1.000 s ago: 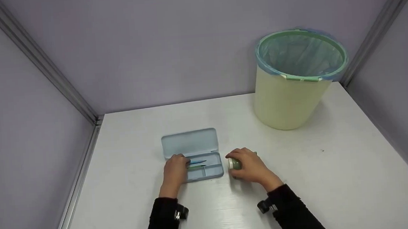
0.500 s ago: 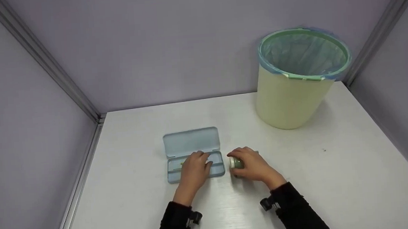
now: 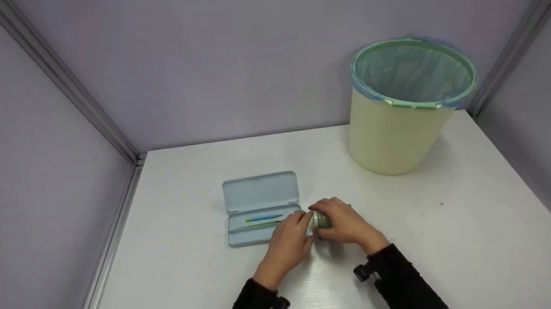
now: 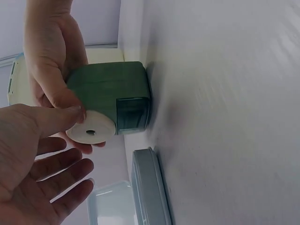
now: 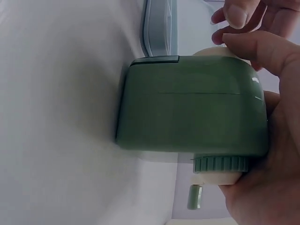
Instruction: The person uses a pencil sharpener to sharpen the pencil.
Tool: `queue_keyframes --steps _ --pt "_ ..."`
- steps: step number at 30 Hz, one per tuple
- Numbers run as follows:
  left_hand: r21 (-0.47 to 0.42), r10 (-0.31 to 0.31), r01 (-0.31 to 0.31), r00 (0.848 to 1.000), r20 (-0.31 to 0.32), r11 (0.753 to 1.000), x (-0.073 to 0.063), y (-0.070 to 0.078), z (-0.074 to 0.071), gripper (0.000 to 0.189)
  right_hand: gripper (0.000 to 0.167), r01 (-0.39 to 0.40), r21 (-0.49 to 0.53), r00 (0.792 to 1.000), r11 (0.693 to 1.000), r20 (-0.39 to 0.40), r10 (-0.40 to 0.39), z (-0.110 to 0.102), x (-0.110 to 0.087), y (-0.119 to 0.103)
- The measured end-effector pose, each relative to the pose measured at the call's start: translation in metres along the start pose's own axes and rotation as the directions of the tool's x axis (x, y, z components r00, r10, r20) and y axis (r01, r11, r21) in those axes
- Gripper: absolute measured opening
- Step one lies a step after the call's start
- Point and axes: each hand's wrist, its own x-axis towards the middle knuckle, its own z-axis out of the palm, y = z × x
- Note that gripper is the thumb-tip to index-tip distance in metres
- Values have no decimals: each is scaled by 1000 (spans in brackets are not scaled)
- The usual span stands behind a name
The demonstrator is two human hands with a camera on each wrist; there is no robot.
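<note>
My right hand (image 3: pixel 344 223) grips a green crank pencil sharpener (image 5: pixel 192 108) that rests on the table. Its cream front disc (image 4: pixel 91 127) has a small dark hole and faces left; the crank handle (image 5: pixel 194 197) sticks out at the other end. In front of the disc is my left hand (image 3: pixel 287 245), its thumb at the disc's edge and its fingers spread, with nothing seen between them. Just left of the sharpener lies an opened light-blue pencil case (image 3: pixel 260 192). Inside are a blue pencil (image 3: pixel 263 218) with a yellow end and a thin green pencil-like stick (image 3: pixel 258 225), partly hidden by my left hand.
A tall pale-yellow bin (image 3: pixel 395 136) with a bluish liner and green rim stands at the back right of the white table (image 3: pixel 192 286). Walls enclose the back and both sides. A tiny dark speck (image 3: pixel 442 203) lies right of my right hand.
My left hand has moved right, from over the pencil case to the front of the sharpener, uncovering both sticks in the case. My right hand stays on the sharpener.
</note>
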Motion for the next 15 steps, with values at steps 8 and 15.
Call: queue_keyframes --steps 8,15 --pt "-12 7 -7 999 -38 1000 -1 8 7 50 82 -18 116 998 993 60 11 -9 -4 2" --pt "8 23 -23 999 -36 1000 -2 11 7 48 80 -60 140 998 988 37 55 -16 -13 8"
